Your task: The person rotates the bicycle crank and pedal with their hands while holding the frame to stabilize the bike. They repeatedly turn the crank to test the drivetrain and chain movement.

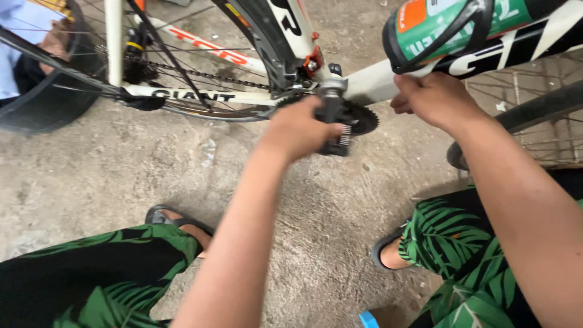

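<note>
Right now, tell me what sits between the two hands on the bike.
In the head view, the toothed chainring and the crank hub lie between the left hand, gripping the black pedal, and the right hand on the white frame.

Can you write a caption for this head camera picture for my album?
Left hand grips a black bike pedal; right hand holds the white frame below a green bottle.

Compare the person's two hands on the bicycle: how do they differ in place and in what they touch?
The left hand grips the black pedal low by the chainring; the right hand rests higher, closed against the white frame under the green bottle. The left reaches further forward. Both are bare and closed.
</note>
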